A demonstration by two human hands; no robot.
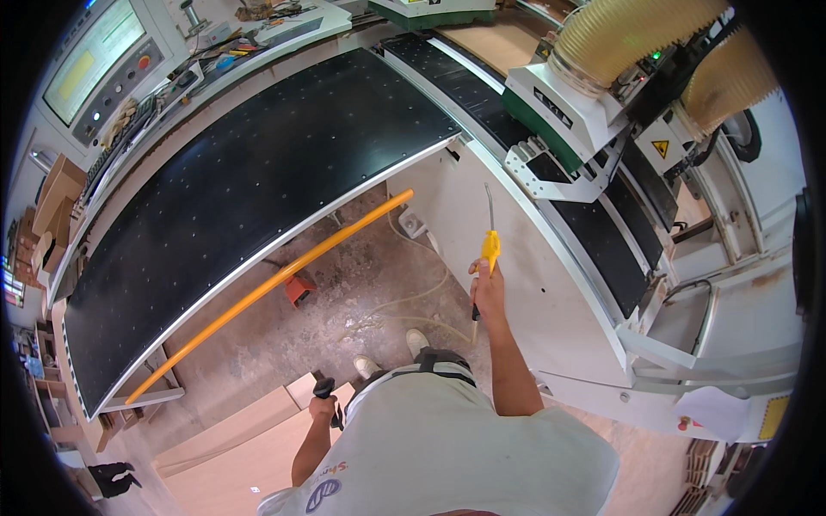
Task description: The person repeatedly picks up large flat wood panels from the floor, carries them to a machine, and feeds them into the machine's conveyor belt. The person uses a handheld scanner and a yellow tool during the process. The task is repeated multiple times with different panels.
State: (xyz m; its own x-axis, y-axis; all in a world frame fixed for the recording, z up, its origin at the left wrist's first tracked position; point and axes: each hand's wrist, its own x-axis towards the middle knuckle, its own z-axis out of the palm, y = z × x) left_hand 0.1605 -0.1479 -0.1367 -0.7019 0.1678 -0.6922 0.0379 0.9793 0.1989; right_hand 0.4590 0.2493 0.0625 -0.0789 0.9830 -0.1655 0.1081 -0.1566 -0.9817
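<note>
While two hands grip, left (323, 404) clamps one black handle (325, 390), right (488, 288) one yellow air gun (490, 245).

A rectangular screen (93, 57), glowing pale green and yellow, sits in the grey control console at the upper left. A yellow triangular warning label (660, 148) marks the machine head's white housing. Brown cardboard boxes (57, 199) stand along the far left edge.
</note>
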